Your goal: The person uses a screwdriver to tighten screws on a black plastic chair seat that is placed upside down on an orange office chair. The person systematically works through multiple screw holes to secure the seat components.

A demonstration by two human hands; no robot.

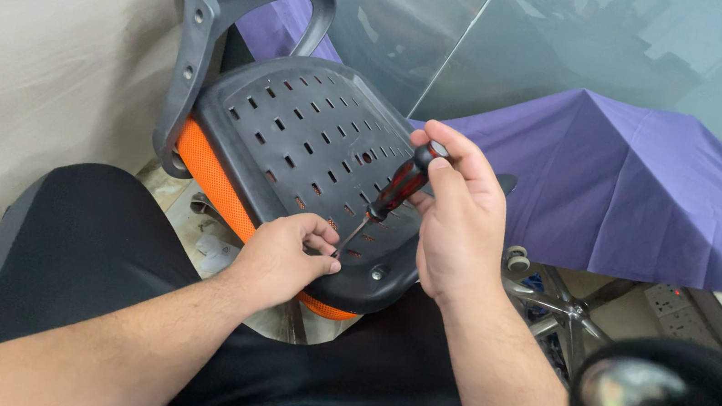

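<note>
- Grey wall [51, 36] stands on the left, and a glass pane [583, 37] fills the far right.
- A purple cloth [638, 191] hangs over something on the right.
- A chair seat [314, 133] lies upside down in the middle, leaning on the person's black-clad lap [100, 235].
- Its bottom is a grey plastic plate with many small slots. An orange cushion edge [208, 175] peeks out on the left side.
- A grey armrest [219, 11] sticks up at the far left of the seat.
- The right hand [459, 224] wraps its fingers around a screwdriver [394, 193] with a red and black handle.
- The thin tip points down at the near edge of the seat.
- The left hand [281, 257] pinches its fingers close together right at the tip. Something small may be in there, but I cannot tell.
- One screw [378, 274] already sits in the plate just right of the tip. I think the work at this spot is not finished.
- The shiny chair base [559, 310] with a wheel lies near on the right.
- Room is tight: wall on the left, base on the right, lap below.
</note>
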